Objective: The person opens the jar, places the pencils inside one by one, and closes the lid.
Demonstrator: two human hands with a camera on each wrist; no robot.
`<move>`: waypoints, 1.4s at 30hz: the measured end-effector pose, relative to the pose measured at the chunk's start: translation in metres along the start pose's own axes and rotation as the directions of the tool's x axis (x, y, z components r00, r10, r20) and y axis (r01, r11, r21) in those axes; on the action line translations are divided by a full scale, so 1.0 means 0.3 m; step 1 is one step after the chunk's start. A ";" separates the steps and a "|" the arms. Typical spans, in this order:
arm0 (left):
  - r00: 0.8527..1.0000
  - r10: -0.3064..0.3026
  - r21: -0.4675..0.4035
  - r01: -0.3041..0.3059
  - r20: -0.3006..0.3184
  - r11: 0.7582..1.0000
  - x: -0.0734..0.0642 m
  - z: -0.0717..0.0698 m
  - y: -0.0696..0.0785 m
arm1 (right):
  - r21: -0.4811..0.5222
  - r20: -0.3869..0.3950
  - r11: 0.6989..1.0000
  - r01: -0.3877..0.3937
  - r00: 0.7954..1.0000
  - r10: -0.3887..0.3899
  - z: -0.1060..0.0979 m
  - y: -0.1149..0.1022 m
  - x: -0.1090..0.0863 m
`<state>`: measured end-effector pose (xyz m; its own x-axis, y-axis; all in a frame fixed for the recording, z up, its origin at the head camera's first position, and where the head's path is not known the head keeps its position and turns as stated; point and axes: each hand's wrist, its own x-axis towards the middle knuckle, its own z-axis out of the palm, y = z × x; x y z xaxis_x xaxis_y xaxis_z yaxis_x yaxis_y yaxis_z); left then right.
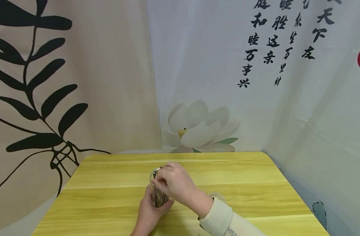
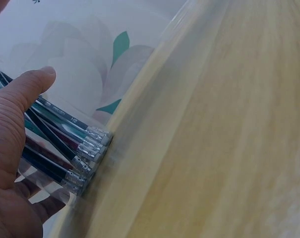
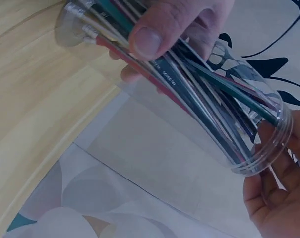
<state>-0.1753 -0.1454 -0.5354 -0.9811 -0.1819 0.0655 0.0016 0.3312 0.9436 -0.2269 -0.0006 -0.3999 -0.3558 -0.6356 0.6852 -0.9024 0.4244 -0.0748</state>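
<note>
My left hand (image 1: 151,206) grips a clear cylindrical jar (image 3: 202,139) around its body, thumb across the near side. Inside is a bunch of pencils (image 3: 182,94) in dark, green and red tones, their eraser ends (image 2: 92,141) at the jar's bottom. At the jar's top is my right hand (image 1: 178,183), with bent fingers. In the right wrist view its fingertips (image 3: 265,131) overlap the mouth, just inside the rim, close by the pencils' upper ends. I cannot tell whether they pinch a pencil or the rim.
Behind the right wrist, a clear round lid-like piece (image 1: 217,196) lies on the wooden table (image 1: 109,183). A printed curtain (image 1: 118,82) with leaves, a lotus and writing hangs beyond the table's far edge.
</note>
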 end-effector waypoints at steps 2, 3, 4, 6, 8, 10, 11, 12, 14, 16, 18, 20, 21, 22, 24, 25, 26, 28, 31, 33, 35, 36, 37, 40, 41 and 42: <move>1.000 -0.011 -0.003 0.011 0.004 1.000 0.000 0.001 0.001 | 0.024 0.011 0.999 -0.028 1.000 0.027 -0.004 0.001 0.002; 1.000 -0.017 -0.004 0.017 0.008 1.000 -0.001 0.001 0.002 | 0.032 0.016 0.999 -0.043 0.999 0.042 -0.005 0.002 0.004; 1.000 -0.021 -0.005 0.021 0.010 1.000 -0.001 0.002 0.003 | 0.042 0.022 0.997 -0.059 0.998 0.058 -0.006 0.004 0.005; 1.000 -0.026 -0.007 0.026 0.012 1.000 0.000 0.004 0.005 | 0.055 0.038 0.995 -0.087 0.996 0.085 -0.006 0.012 0.007; 1.000 -0.027 -0.011 0.027 0.012 1.000 0.000 0.005 0.005 | 0.055 0.055 0.994 -0.100 0.994 0.097 -0.008 0.021 0.010; 1.000 -0.023 -0.016 0.023 0.007 1.000 0.001 0.006 0.004 | 0.056 0.078 0.993 -0.104 0.992 0.099 -0.014 0.029 0.013; 1.000 -0.020 -0.015 0.020 0.004 1.000 0.001 0.007 0.003 | 0.057 0.093 0.993 -0.103 0.991 0.098 -0.017 0.033 0.015; 1.000 -0.018 -0.013 0.018 0.004 1.000 0.001 0.007 0.003 | 0.055 0.108 0.993 -0.102 0.990 0.096 -0.022 0.036 0.017; 1.000 -0.019 -0.011 0.019 0.003 1.000 0.001 0.006 0.000 | 0.061 0.135 0.992 -0.107 0.986 0.098 -0.027 0.041 0.018; 1.000 -0.018 -0.012 0.018 0.001 1.000 0.000 0.006 -0.002 | 0.063 0.152 0.992 -0.114 0.983 0.103 -0.031 0.046 0.016; 1.000 -0.014 -0.012 0.014 -0.007 1.000 -0.002 0.005 -0.004 | 0.046 0.139 0.993 -0.105 0.985 0.097 -0.029 0.050 0.005; 1.000 -0.005 -0.012 0.005 -0.012 1.000 -0.004 0.005 -0.003 | 0.026 0.101 0.995 -0.093 0.991 0.090 -0.032 0.051 -0.015; 1.000 -0.001 -0.013 0.001 -0.014 1.000 -0.005 0.005 -0.003 | 0.009 0.074 0.996 -0.086 0.994 0.085 -0.034 0.051 -0.029; 1.000 0.003 -0.014 -0.003 -0.014 1.000 -0.006 0.006 0.000 | -0.004 0.046 0.996 -0.084 0.995 0.084 -0.040 0.051 -0.044; 1.000 -0.001 -0.015 0.001 -0.016 1.000 -0.007 0.008 0.005 | -0.013 -0.007 0.996 -0.085 0.996 0.085 -0.055 0.055 -0.079; 1.000 -0.002 -0.014 0.002 -0.015 1.000 -0.007 0.009 0.008 | -0.010 -0.022 0.996 -0.092 0.996 0.092 -0.068 0.056 -0.098; 1.000 -0.006 -0.013 0.006 -0.015 1.000 -0.006 0.010 0.010 | -0.005 -0.033 0.995 -0.099 0.995 0.099 -0.081 0.059 -0.118; 1.000 -0.017 -0.011 0.016 -0.014 1.000 -0.005 0.013 0.016 | 0.009 -0.035 0.994 -0.113 0.993 0.113 -0.112 0.067 -0.162; 1.000 -0.027 -0.005 0.027 -0.009 1.000 -0.004 0.017 0.021 | 0.030 0.000 0.987 -0.159 0.987 0.159 -0.164 0.084 -0.236; 0.999 -0.041 -0.003 0.041 -0.007 0.999 -0.004 0.017 0.021 | 0.034 0.027 0.979 -0.203 0.979 0.202 -0.195 0.099 -0.287; 0.999 -0.051 0.001 0.051 -0.012 0.999 -0.005 0.017 0.021 | 0.027 0.051 0.966 -0.257 0.965 0.256 -0.220 0.120 -0.335; 0.998 -0.059 0.003 0.059 -0.015 0.998 -0.004 0.017 0.021 | 0.019 0.061 0.958 -0.286 0.957 0.284 -0.232 0.132 -0.356; 0.998 -0.063 0.006 0.063 -0.018 0.998 -0.004 0.016 0.020 | 0.010 0.068 0.950 -0.313 0.948 0.311 -0.243 0.144 -0.377; 0.998 -0.065 0.010 0.065 -0.019 0.998 -0.005 0.015 0.023 | -0.007 0.082 0.917 -0.399 0.914 0.398 -0.273 0.183 -0.433; 0.998 -0.067 0.011 0.067 -0.019 0.998 -0.005 0.015 0.024 | -0.005 0.086 0.904 -0.428 0.900 0.427 -0.283 0.194 -0.449; 0.998 -0.065 0.013 0.065 -0.017 0.998 -0.005 0.015 0.025 | -0.003 0.091 0.891 -0.454 0.887 0.452 -0.291 0.205 -0.465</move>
<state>-0.1747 -0.1385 -0.5299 -0.9758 -0.2185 0.0094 -0.0649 0.3304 0.9416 -0.2117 0.1706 -0.4367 -0.7461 -0.4308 0.5077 -0.6417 0.6685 -0.3758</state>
